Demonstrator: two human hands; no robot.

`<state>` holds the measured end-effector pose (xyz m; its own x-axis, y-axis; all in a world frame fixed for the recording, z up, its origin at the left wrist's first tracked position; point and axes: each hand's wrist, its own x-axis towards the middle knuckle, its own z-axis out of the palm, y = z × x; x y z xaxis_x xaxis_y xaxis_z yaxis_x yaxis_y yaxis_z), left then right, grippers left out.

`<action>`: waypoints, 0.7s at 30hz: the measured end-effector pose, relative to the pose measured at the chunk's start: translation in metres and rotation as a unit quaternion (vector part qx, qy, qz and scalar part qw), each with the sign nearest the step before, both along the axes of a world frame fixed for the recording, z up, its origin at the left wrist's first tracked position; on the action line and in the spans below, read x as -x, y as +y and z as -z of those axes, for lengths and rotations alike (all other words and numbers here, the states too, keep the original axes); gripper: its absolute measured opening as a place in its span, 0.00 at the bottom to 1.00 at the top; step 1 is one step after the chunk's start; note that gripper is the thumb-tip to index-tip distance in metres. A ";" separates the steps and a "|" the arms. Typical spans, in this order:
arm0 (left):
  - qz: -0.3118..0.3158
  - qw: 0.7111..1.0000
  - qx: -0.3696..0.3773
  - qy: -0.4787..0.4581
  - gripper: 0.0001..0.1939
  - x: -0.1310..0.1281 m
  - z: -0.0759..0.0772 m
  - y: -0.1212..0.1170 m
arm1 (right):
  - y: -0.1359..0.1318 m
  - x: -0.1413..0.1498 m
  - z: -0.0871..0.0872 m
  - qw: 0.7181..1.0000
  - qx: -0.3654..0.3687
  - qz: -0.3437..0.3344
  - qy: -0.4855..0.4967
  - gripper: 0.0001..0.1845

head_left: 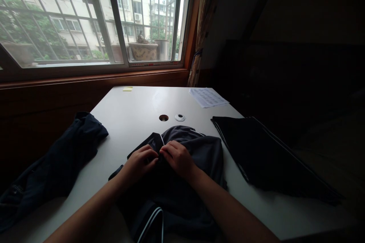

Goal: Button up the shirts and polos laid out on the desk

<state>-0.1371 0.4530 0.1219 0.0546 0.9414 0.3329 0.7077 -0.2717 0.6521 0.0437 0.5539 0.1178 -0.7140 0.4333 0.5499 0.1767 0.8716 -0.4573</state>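
Observation:
A dark navy garment with white trim [199,152] lies bunched on the white table in front of me. My left hand [142,159] pinches its dark fabric near a white-edged part, fingers curled and thumb pressed in. Right beside it, my right hand [176,157] grips the same spot, the fingertips of both hands almost meeting. The small bit of cloth between the fingers is hidden. Toward me, a part of the garment with two white stripes [155,216] hangs over the near side.
Another dark garment [65,155] drapes over the table's left edge. Folded dark cloth with pale edging [256,152] lies at the right. Printed papers [207,97], a yellow note [127,89], a cable hole [163,118] and its round cover [179,117] are on the white table [142,106].

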 end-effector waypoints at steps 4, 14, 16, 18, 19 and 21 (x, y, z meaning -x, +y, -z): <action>-0.012 1.000 -0.007 0.006 0.05 -0.001 0.002 0.000 | 0.001 0.000 0.001 1.000 0.005 0.001 -0.001 0.09; -0.038 0.999 -0.001 -0.011 0.06 0.001 0.000 -0.001 | 0.004 -0.003 0.000 1.000 0.021 -0.019 -0.006 0.03; -0.044 0.999 0.002 -0.014 0.05 0.002 0.000 -0.001 | 0.004 -0.003 0.001 0.999 0.022 -0.028 -0.011 0.04; -0.044 0.999 0.005 -0.015 0.06 0.002 0.001 -0.001 | 0.004 -0.003 0.003 0.999 0.030 -0.035 -0.016 0.05; -0.042 0.999 0.008 -0.016 0.06 0.002 0.001 -0.001 | 0.005 -0.003 0.004 0.999 0.035 -0.036 -0.017 0.05; -0.036 0.999 0.009 -0.021 0.06 0.002 0.002 -0.001 | 0.005 -0.002 0.005 0.998 0.050 -0.040 -0.014 0.04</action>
<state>-0.1394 0.4523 0.1200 -0.0262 0.9485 0.3156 0.6968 -0.2090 0.6861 0.0456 0.5594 0.1127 -0.7638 0.4253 0.4856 0.1222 0.8339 -0.5382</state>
